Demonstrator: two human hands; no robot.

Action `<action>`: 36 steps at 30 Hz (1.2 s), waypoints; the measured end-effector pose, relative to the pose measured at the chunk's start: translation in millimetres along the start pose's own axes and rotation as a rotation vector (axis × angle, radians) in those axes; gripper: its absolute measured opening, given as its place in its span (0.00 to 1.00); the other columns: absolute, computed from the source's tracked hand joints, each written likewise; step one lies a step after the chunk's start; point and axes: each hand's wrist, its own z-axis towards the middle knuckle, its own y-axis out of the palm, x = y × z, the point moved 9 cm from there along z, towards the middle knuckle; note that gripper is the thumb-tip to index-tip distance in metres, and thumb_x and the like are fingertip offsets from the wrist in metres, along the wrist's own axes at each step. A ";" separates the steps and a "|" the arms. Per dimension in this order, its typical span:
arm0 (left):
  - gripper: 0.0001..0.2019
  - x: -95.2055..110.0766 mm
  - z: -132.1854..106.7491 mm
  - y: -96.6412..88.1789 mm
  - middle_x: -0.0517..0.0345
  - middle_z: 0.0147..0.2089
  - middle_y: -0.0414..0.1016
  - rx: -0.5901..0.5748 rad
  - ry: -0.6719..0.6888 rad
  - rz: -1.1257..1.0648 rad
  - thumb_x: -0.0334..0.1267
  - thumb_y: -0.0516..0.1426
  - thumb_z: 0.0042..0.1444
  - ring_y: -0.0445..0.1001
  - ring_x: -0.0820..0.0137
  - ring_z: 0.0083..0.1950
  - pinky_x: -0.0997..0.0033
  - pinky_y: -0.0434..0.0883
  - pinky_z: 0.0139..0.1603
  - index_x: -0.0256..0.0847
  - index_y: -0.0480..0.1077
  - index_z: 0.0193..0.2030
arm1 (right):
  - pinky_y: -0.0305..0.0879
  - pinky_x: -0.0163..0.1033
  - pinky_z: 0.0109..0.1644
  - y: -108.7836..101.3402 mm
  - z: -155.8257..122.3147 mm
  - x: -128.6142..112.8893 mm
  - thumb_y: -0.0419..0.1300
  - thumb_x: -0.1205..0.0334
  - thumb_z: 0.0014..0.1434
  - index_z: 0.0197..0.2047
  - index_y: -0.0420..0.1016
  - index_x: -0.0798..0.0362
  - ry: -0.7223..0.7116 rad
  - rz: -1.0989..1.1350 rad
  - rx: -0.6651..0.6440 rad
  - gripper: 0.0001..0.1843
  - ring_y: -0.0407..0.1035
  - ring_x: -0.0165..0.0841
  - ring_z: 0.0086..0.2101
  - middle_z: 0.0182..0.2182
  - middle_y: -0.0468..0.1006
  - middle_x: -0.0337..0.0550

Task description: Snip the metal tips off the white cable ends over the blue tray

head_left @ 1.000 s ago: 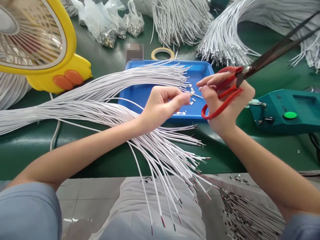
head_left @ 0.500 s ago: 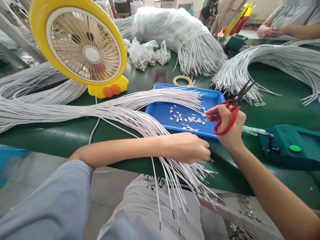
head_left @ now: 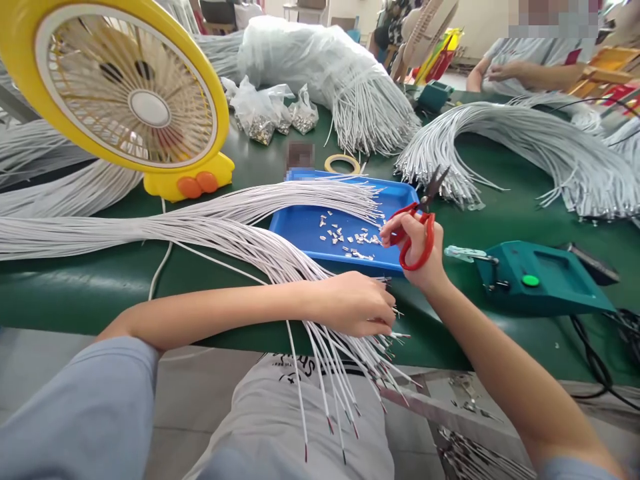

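My right hand (head_left: 423, 257) grips a pair of scissors (head_left: 419, 237) by its red handles, the blades pointing up and slightly parted. My left hand (head_left: 357, 303) is closed, knuckles up, over a bundle of white cables (head_left: 280, 257); thin wire ends stick out past its fingers. Other cables of the bundle fan out below that hand, over the table edge, with coloured wires showing at their tips. Another part of the bundle lies across a blue tray (head_left: 300, 247). Small white connector-like pieces (head_left: 357, 240) are scattered in the tray.
A yellow fan (head_left: 150, 107) stands at left. Behind the tray are a roll of tape (head_left: 343, 164), bags of small metal parts (head_left: 263, 120) and a plastic-wrapped cable bundle (head_left: 320, 60). At right sit a green device (head_left: 545, 277) and more cables (head_left: 500, 127). Another person (head_left: 530, 70) sits opposite.
The view has shifted to the right, so the table things appear further left. My right hand still holds the scissors, and my left hand stays closed at the cables.
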 end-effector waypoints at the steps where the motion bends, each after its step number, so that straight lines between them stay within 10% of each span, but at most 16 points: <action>1: 0.15 4.5 0.5 -6.0 0.55 0.36 0.76 0.057 0.045 0.028 0.40 0.50 0.62 0.70 0.69 0.37 0.69 0.66 0.38 0.38 0.75 0.32 | 0.60 0.36 0.24 5.2 -0.4 1.7 0.57 0.50 0.56 0.23 0.73 0.54 0.039 0.055 -0.056 0.18 0.65 0.29 0.20 0.21 0.72 0.40; 4: 0.12 7.4 -5.4 -48.2 0.53 0.36 0.76 0.420 0.099 -0.006 0.41 0.53 0.61 0.70 0.70 0.38 0.67 0.67 0.43 0.38 0.74 0.32 | 0.60 0.35 0.23 23.8 -5.8 7.5 0.56 0.47 0.56 0.23 0.70 0.53 0.198 0.290 -0.255 0.19 0.65 0.28 0.20 0.20 0.72 0.40; 9: 0.07 -55.2 -51.1 -117.5 0.59 0.30 0.72 1.108 -0.336 -0.224 0.37 0.58 0.57 0.67 0.76 0.33 0.74 0.66 0.35 0.39 0.73 0.29 | 0.55 0.33 0.19 51.0 -25.8 -5.1 0.49 0.41 0.58 0.23 0.66 0.54 0.275 0.507 -0.617 0.25 0.60 0.27 0.15 0.15 0.68 0.38; 16: 0.15 -86.0 -30.9 -92.8 0.54 0.33 0.76 0.845 -0.441 -0.820 0.46 0.63 0.49 0.71 0.76 0.32 0.77 0.67 0.31 0.34 0.76 0.35 | 0.55 0.34 0.24 68.0 -46.1 -15.3 0.47 0.44 0.62 0.27 0.69 0.56 0.273 0.663 -0.826 0.25 0.62 0.28 0.19 0.18 0.71 0.42; 22: 0.13 -83.4 -31.4 -93.6 0.63 0.18 0.64 0.834 -0.494 -0.799 0.39 0.65 0.46 0.60 0.81 0.21 0.78 0.59 0.22 0.33 0.70 0.20 | 0.57 0.35 0.28 74.8 -53.2 -6.9 0.46 0.44 0.62 0.28 0.69 0.56 0.343 0.689 -0.865 0.25 0.63 0.29 0.20 0.19 0.71 0.43; 29: 0.07 -142.8 -92.0 -139.6 0.56 0.37 0.74 1.238 -0.719 -0.503 0.29 0.52 0.57 0.72 0.78 0.33 0.77 0.70 0.36 0.37 0.71 0.39 | 0.55 0.34 0.25 71.0 -49.0 -8.3 0.48 0.44 0.60 0.26 0.68 0.55 0.387 0.667 -0.812 0.24 0.60 0.27 0.18 0.19 0.70 0.41; 36: 0.20 -170.5 -88.0 -123.6 0.51 0.31 0.75 0.351 -1.037 0.576 0.53 0.52 0.56 0.74 0.58 0.37 0.61 0.67 0.38 0.37 0.72 0.28 | 0.54 0.34 0.23 52.3 -24.9 0.8 0.52 0.40 0.57 0.23 0.68 0.54 0.386 0.586 -0.549 0.25 0.60 0.28 0.18 0.16 0.67 0.40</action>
